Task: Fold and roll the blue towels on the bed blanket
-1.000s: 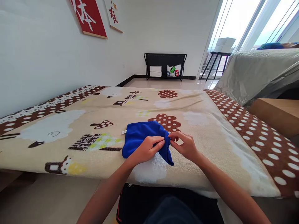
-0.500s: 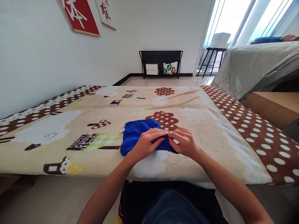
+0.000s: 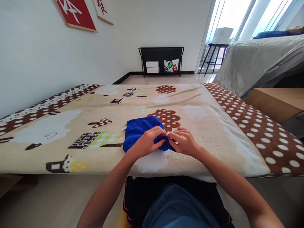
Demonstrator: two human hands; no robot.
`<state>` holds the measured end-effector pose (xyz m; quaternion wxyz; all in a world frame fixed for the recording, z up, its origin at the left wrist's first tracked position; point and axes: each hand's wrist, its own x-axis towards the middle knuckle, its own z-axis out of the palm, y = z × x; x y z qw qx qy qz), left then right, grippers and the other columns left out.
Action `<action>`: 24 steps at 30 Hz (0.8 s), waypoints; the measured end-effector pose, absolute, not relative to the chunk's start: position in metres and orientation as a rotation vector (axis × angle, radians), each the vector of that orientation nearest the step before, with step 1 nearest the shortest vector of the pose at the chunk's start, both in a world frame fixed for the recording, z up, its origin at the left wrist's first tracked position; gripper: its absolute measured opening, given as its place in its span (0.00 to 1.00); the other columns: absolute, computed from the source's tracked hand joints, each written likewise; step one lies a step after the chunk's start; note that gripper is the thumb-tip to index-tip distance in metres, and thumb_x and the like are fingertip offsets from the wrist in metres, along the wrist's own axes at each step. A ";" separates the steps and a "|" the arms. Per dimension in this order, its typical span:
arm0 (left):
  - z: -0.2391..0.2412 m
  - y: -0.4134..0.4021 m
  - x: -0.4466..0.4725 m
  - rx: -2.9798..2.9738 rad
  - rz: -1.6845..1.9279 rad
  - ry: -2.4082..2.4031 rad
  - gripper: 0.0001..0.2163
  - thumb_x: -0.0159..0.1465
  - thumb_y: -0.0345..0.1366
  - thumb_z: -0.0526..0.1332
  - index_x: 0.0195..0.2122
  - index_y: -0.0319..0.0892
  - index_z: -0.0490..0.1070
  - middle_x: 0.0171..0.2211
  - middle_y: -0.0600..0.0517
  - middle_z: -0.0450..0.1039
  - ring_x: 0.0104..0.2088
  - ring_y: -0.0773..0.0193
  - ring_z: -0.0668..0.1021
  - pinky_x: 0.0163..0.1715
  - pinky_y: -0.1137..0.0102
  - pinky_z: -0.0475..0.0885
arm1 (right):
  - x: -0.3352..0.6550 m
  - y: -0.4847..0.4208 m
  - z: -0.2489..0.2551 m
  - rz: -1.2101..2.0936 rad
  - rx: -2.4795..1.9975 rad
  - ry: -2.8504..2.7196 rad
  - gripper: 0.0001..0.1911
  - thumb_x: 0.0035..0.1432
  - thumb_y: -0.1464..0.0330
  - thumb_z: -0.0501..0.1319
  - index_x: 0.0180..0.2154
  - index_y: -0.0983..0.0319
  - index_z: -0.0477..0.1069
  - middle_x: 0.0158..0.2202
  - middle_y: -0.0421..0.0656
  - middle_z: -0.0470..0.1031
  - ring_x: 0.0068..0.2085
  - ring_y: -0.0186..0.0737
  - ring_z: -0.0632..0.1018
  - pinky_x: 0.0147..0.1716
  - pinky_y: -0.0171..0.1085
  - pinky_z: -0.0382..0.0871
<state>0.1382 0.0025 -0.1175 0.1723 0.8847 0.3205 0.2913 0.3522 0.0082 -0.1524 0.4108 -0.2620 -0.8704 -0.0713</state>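
A blue cloth (image 3: pixel 137 131) with a small white tag (image 3: pixel 123 128) at its left edge lies near the front of the patterned blanket (image 3: pixel 206 136). Its left part is spread flat, while its right end is gathered between my hands. My left hand (image 3: pixel 152 139) pinches that end, thumb below and fingers above. Close beside it, almost touching, my right hand (image 3: pixel 182 140) also pinches the gathered cloth. The fingers partly hide the bunched end, so how it is folded there I cannot make out.
The blanket covers a wide bed-like surface with a brown polka-dot border (image 3: pixel 266 139). Beyond stands a black rack (image 3: pixel 161 53) with white boxes. To the right are a wooden box (image 3: pixel 273 98), a sheet-covered surface (image 3: pixel 256 60), another person's hand (image 3: pixel 295 30) and a black stool (image 3: pixel 217 47).
The gathered right end of the cloth is shorter and has come slightly left. My right hand has moved left with it. The whole view has shifted a little.
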 end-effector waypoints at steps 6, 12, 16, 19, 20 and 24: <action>-0.117 0.000 0.131 2.478 0.721 0.811 0.04 0.67 0.32 0.61 0.42 0.44 0.68 0.42 0.51 0.70 0.43 0.63 0.73 0.47 0.68 0.69 | 0.354 0.005 -0.151 0.068 -0.553 -2.221 0.06 0.63 0.73 0.57 0.36 0.61 0.73 0.26 0.38 0.72 0.27 0.33 0.69 0.32 0.36 0.60; -0.109 -0.005 0.131 2.444 0.642 0.717 0.02 0.67 0.35 0.60 0.38 0.43 0.69 0.45 0.48 0.69 0.45 0.62 0.73 0.49 0.66 0.70 | 0.366 0.006 -0.138 0.573 -0.506 -2.130 0.03 0.58 0.73 0.59 0.32 0.60 0.71 0.39 0.44 0.75 0.40 0.37 0.75 0.42 0.38 0.69; -0.107 -0.009 0.129 2.361 0.779 0.653 0.04 0.65 0.36 0.59 0.33 0.43 0.67 0.46 0.45 0.71 0.48 0.57 0.74 0.51 0.61 0.70 | 0.380 0.010 -0.132 0.941 -0.505 -1.953 0.03 0.59 0.70 0.56 0.32 0.60 0.65 0.37 0.45 0.78 0.40 0.41 0.78 0.43 0.42 0.73; -0.107 -0.007 0.124 2.093 1.042 0.559 0.11 0.61 0.42 0.61 0.28 0.44 0.61 0.38 0.45 0.74 0.47 0.52 0.76 0.50 0.56 0.71 | 0.388 0.010 -0.123 1.033 -0.624 -1.814 0.05 0.60 0.67 0.54 0.31 0.60 0.62 0.29 0.43 0.76 0.30 0.39 0.77 0.31 0.38 0.73; -0.107 -0.005 0.122 1.971 1.101 0.533 0.13 0.60 0.44 0.61 0.26 0.44 0.58 0.32 0.46 0.73 0.42 0.52 0.77 0.45 0.56 0.73 | 0.390 0.009 -0.119 1.025 -0.676 -1.760 0.06 0.60 0.66 0.54 0.31 0.59 0.62 0.27 0.42 0.74 0.27 0.37 0.75 0.26 0.36 0.70; -0.109 0.005 0.111 1.605 1.062 0.554 0.15 0.53 0.42 0.60 0.23 0.44 0.52 0.18 0.56 0.55 0.20 0.67 0.64 0.21 0.70 0.62 | 0.406 0.006 -0.093 1.010 -0.838 -1.530 0.10 0.61 0.59 0.59 0.34 0.58 0.63 0.21 0.35 0.65 0.19 0.32 0.65 0.17 0.32 0.58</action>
